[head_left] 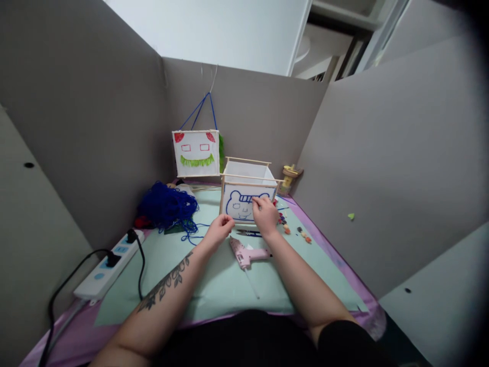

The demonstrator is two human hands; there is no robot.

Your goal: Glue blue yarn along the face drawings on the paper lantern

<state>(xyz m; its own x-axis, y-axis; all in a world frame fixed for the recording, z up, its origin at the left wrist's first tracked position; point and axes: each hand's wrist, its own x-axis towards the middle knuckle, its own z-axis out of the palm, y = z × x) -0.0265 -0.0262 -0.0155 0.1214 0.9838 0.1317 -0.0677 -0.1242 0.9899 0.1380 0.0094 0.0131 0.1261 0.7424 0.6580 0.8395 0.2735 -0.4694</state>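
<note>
A white box-shaped lantern (250, 176) framed with thin wooden sticks stands on the desk, a blue-outlined bear face (237, 206) on its front panel. My right hand (266, 216) is at that panel, fingertips pinched against the upper right of the drawing; whatever they pinch is too small to make out. By the panel's lower left corner is my left hand (220, 229), its fingers pressed together, with nothing recognisable between them. A pink glue gun (246, 254) lies below the hands, a glue stick (251, 283) in its back. Dark thread snips (248, 233) lie between lantern and glue gun.
A tangled heap of blue yarn (168, 206) sits at left, near a white power strip (109, 265) with black cords. Another lantern (196, 154) hangs on blue cords behind. Small coloured pieces (304, 235) lie at right. Grey partitions (382, 153) enclose the desk.
</note>
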